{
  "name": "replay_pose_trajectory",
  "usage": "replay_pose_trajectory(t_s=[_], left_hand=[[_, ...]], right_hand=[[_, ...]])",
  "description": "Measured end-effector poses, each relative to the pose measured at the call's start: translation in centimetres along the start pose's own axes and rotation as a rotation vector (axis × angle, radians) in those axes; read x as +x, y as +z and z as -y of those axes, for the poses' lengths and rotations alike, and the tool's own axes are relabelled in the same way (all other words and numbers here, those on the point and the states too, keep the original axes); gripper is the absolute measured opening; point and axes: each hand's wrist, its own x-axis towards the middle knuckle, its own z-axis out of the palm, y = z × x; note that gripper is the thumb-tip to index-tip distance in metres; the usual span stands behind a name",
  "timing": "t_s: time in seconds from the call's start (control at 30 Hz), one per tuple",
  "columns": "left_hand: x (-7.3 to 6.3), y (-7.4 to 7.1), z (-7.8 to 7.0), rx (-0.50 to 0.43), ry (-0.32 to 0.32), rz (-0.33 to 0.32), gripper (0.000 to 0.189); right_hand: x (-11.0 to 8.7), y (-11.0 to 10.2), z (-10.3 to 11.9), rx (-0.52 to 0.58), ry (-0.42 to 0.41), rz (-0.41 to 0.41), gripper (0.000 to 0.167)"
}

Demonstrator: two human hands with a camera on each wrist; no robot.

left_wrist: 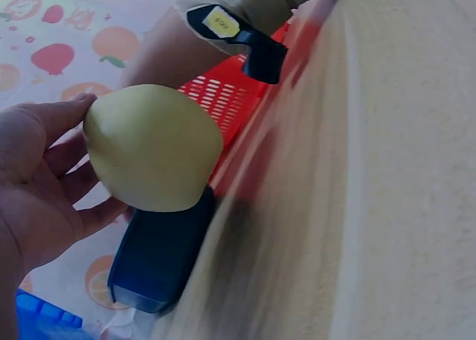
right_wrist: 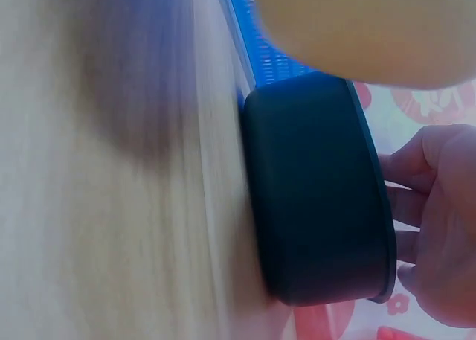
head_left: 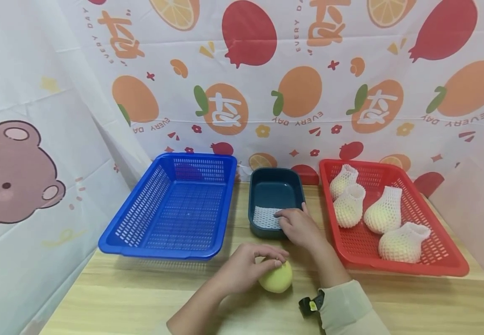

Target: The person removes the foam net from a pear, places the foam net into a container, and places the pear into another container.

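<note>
My left hand [head_left: 242, 267] holds a pale yellow pear [head_left: 276, 278] just above the table, its thumb and fingertips around the fruit's upper side. In the left wrist view the bare pear [left_wrist: 152, 148] shows whole against the fingers. My right hand [head_left: 302, 228] reaches over the right rim of a dark green box [head_left: 276, 174]. A white foam net [head_left: 265, 217] lies flat in the near end of that box, with the right hand's fingertips at its right edge. In the right wrist view, the fingers are partly hidden behind the box wall [right_wrist: 320, 199].
A blue basket [head_left: 221, 223] stands left of the box. To the right is a red basket [head_left: 363, 260] holding several net-wrapped fruits [head_left: 383, 211]. A black strap camera [head_left: 311, 304] sits at the right sleeve. Behind the baskets hangs a fruit-print cloth [head_left: 263, 135].
</note>
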Motion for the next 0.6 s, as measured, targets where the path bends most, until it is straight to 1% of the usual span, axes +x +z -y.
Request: replay_pose_trajectory(t_s=[0.1,0.27,0.33,0.47,0.6], left_hand=[[-0.4,-0.6,-0.2,-0.003,-0.011,-0.055,0.018],[-0.8,-1.7,-0.7,-0.013,-0.009,-0.142,0.017],[-0.8,-2.0,-0.9,-0.022,0.006,-0.181,0.016],[-0.9,-2.7,-1.3,-0.057,0.06,-0.271,0.015],[-1.1,-3.4,-1.8,-0.117,0.077,-0.377,0.016]], right_hand=[[-0.2,0.1,0.7,0.019,-0.025,0.001,0.03],[-1.0,-0.3,2.2,0.097,-0.068,-0.024,0.029],[-1.5,-0.6,2.9,0.151,-0.076,-0.035,0.028],[-2.6,-1.1,4.1,0.265,-0.113,-0.05,0.026],[-3.5,-1.3,5.0,0.353,-0.153,-0.038,0.032]])
